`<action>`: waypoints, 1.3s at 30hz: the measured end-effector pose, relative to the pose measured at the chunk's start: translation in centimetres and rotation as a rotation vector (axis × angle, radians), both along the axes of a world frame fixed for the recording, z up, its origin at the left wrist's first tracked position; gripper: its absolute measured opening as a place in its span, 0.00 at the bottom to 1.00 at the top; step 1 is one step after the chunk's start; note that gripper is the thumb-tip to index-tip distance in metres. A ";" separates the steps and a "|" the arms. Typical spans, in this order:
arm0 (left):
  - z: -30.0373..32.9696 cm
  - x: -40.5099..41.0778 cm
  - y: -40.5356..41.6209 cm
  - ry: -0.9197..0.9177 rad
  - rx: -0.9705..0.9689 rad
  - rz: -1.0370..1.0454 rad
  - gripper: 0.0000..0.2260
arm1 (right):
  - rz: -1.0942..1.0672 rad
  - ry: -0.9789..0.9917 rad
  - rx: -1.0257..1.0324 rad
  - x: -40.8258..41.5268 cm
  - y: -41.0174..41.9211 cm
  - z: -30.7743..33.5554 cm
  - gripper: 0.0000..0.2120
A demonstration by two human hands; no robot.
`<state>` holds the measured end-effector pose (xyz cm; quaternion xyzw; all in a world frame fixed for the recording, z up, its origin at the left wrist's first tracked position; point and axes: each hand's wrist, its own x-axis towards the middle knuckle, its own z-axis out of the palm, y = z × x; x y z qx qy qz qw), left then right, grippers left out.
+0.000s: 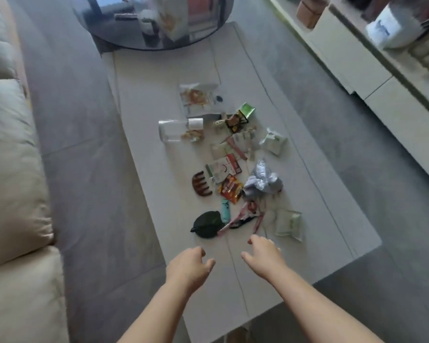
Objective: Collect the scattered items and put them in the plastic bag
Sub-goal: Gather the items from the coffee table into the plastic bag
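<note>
Head view: both your hands hover low over the near end of the pale matte coffee table (159,95), holding nothing. Left hand (187,264) has loosely curled fingers, thumb out toward 2 o'clock. Right hand (264,251) is the same, fingers relaxed and slightly bent, tips pointing to 11 o'clock.

The scattered items run in a loose strip up the table's middle, all at 12 o'clock from your hands:
- Dark green rounded pouch (206,225), soft-looking, nearest your left hand, at its 12 o'clock, not touching.
- Pink-and-black wrapper strips (243,216), thin and crinkled, just past your right fingertips at 11 o'clock.
- Pale green square packet (289,225), puffy, at 1 o'clock from your right hand.
- Small teal tube (225,210), against the pouch's far right edge.
- Crumpled silver foil bag (263,181), shiny and creased.
- Red-orange snack packet (230,189), glossy, just left of the foil.
- Brown claw hair clip (201,183), curved, hard plastic, toothed.
- Clear bottle (176,131) lying on its side, white cap to the right.
- Clear flat plastic bag (196,96), farthest off, something tan inside, well apart from both hands.

Dark glossy round table (124,33) overlaps the far end. Cream cushioned sofa (10,169) at 9 o'clock; white low cabinet (357,65) at 2 o'clock.
</note>
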<state>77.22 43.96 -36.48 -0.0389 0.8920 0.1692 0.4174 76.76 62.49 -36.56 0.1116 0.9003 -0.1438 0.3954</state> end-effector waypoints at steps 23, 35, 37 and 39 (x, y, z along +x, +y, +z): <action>-13.5 -7.8 13.7 0.078 -0.257 -0.077 0.10 | 0.170 0.029 0.157 -5.8 15.2 -12.7 0.39; -14.9 -7.6 13.9 0.111 -0.313 -0.024 0.09 | 0.152 0.071 0.244 -4.5 15.3 -13.2 0.24; -14.8 -7.3 13.6 0.103 -0.322 -0.018 0.11 | 0.120 0.022 0.187 -4.2 14.7 -12.4 0.19; -14.8 -6.9 13.4 0.112 -0.339 -0.059 0.13 | 0.119 0.004 0.152 -4.0 14.0 -11.7 0.16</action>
